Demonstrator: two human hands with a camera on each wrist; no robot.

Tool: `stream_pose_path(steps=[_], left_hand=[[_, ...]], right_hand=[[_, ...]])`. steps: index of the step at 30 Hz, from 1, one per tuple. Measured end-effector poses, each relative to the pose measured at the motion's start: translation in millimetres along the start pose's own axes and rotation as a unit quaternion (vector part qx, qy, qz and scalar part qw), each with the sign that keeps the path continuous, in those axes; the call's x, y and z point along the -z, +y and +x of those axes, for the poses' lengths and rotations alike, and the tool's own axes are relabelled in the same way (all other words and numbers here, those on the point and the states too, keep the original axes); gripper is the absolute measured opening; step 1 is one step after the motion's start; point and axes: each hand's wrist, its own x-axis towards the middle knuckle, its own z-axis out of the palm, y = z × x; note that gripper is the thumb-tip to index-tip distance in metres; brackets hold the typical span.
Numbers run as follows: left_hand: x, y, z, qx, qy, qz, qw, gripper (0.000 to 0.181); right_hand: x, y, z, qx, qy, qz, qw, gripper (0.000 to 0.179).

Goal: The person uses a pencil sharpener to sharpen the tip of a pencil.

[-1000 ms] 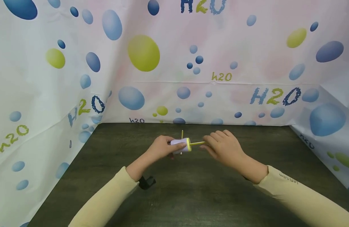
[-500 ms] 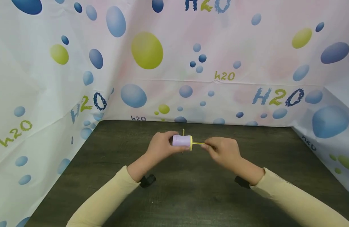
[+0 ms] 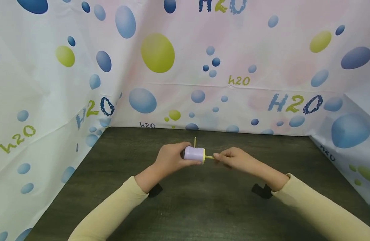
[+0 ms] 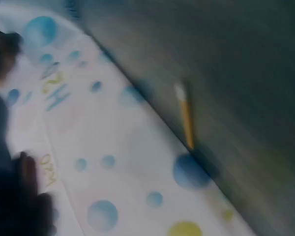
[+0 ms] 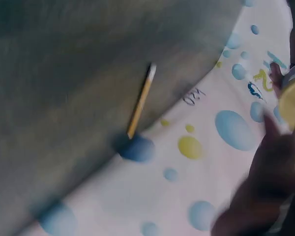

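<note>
My left hand (image 3: pixel 170 156) grips a lavender cylinder with a yellow end, which looks like a pencil sharpener (image 3: pixel 194 153), lying sideways above the table. Its yellow end faces right, and a yellow pencil (image 3: pixel 209 157) runs into it. Thumb and fingertips of my right hand (image 3: pixel 237 160) pinch that pencil a short way out from the end. In the right wrist view the round yellow face of the sharpener (image 5: pixel 288 104) shows at the right edge, with the pencil entering its middle. The left wrist view shows only blurred dark parts of the left hand at its edge.
A second yellow pencil (image 3: pixel 195 142) with a white end lies on the dark table (image 3: pixel 185 207), behind the sharpener. It also shows in both wrist views. A white sheet (image 3: pixel 185 40) printed with blue and green dots stands at the back and sides.
My right hand has turned at the pencil, its knuckles dropping and its fingers changing their hold. My left thumb has slid from across the sharpener to its near side. The view has shifted slightly.
</note>
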Motion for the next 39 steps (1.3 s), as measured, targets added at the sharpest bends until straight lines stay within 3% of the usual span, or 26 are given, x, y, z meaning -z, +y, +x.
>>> stream_pose_path(steps=[1,2,3,4,5,7,8,9,10,11,12,13,15,18,22,24,26,27,29,31,32,34,36,37,38,39], left_hand=[[0.5,0.2,1.7,0.068,-0.042,-0.053,0.9953,0.053],[1.9,0.2,3.6,0.134,-0.081,-0.107,0.9819,0.05],[3.3,-0.6,5.6,0.191,-0.116,-0.161,0.9614,0.048],[5.2,-1.4,7.6,0.239,-0.144,-0.211,0.9367,0.048],[6.8,-2.9,9.3,0.28,-0.167,-0.256,0.9101,0.047],[9.5,-5.9,11.6,0.327,-0.203,-0.325,0.8635,0.047],[11.3,-6.5,12.4,0.337,-0.219,-0.347,0.8475,0.047],[12.3,-6.9,13.0,0.34,-0.23,-0.361,0.8373,0.047],[13.3,-6.7,13.6,0.342,-0.238,-0.362,0.8342,0.047],[13.9,-6.0,13.9,0.339,-0.24,-0.354,0.8376,0.045],[14.1,-5.2,14.0,0.332,-0.24,-0.342,0.8457,0.044],[13.9,-4.0,14.1,0.325,-0.235,-0.327,0.8559,0.043],[13.7,-0.6,13.9,0.312,-0.213,-0.289,0.8798,0.04],[11.4,3.7,11.4,0.279,-0.159,-0.225,0.92,0.042],[5.9,5.8,4.5,0.195,-0.075,-0.126,0.9698,0.049],[2.2,4.0,0.6,0.112,-0.024,-0.057,0.9918,0.052],[-1.2,0.1,-2.6,0.007,0.04,0.017,0.999,0.058],[-2.7,-2.2,-3.6,-0.049,0.076,0.056,0.9944,0.061],[-5.5,-7.0,-4.1,-0.146,0.141,0.121,0.9717,0.069],[-7.1,-10.4,-4.0,-0.2,0.173,0.149,0.9526,0.074],[-7.2,-10.7,-3.8,-0.207,0.173,0.15,0.9512,0.074],[-6.8,-10.0,-3.5,-0.171,0.135,0.128,0.9674,0.07],[-4.3,-7.4,-2.2,-0.076,0.059,0.066,0.9932,0.062],[-2.6,-5.8,-1.0,-0.011,0.014,0.022,0.9996,0.058],[-1.0,-4.6,0.7,0.057,-0.031,-0.033,0.9973,0.054],[0.6,-3.9,2.6,0.123,-0.07,-0.083,0.9865,0.052]], right_hand=[[-1.6,-0.7,-1.3,0.031,0.055,-0.07,0.9956,0.054],[-3.3,-0.4,-2.1,0.072,0.11,-0.137,0.9818,0.058],[-4.9,0.7,-2.6,0.118,0.166,-0.202,0.9579,0.061],[-6.3,2.5,-2.4,0.171,0.223,-0.26,0.9238,0.062],[-7.4,4.9,-1.5,0.226,0.276,-0.311,0.8809,0.061],[-9.4,10.0,1.6,0.325,0.362,-0.387,0.7833,0.054],[-10.0,12.2,3.3,0.364,0.392,-0.411,0.7386,0.047],[-10.6,13.7,4.8,0.39,0.411,-0.426,0.7052,0.041],[-11.3,14.8,6.0,0.407,0.422,-0.431,0.6854,0.037],[-12.1,15.5,7.2,0.415,0.43,-0.433,0.6755,0.036],[-12.9,15.8,7.9,0.416,0.433,-0.428,0.6759,0.038],[-13.9,15.6,8.5,0.409,0.433,-0.42,0.6846,0.041],[-15.8,14.1,9.0,0.379,0.425,-0.395,0.7213,0.051],[-18.0,9.6,7.3,0.303,0.383,-0.345,0.8014,0.063],[-15.4,0.3,3.6,0.153,0.266,-0.243,0.92,0.044],[-10.9,-3.2,3.1,0.078,0.191,-0.165,0.9644,0.032],[-5.6,-3.3,5.0,0.019,0.106,-0.063,0.9922,0.03],[-3.2,-1.6,6.4,-0.01,0.06,-0.005,0.9981,0.033],[1.1,2.6,8.2,-0.064,-0.027,0.101,0.9925,0.039],[2.8,7.8,9.0,-0.1,-0.084,0.163,0.9779,0.042],[2.5,9.7,8.8,-0.104,-0.091,0.168,0.9759,0.042],[0.4,11.1,6.3,-0.069,-0.066,0.121,0.9881,0.042],[-4.1,10.7,3.9,0.015,0.014,0.005,0.9998,0.051],[-6.4,10.6,3.3,0.07,0.069,-0.076,0.9922,0.055],[-8.6,10.2,3.2,0.122,0.129,-0.155,0.9718,0.058],[-10.4,10.1,3.3,0.174,0.189,-0.224,0.9401,0.059]])
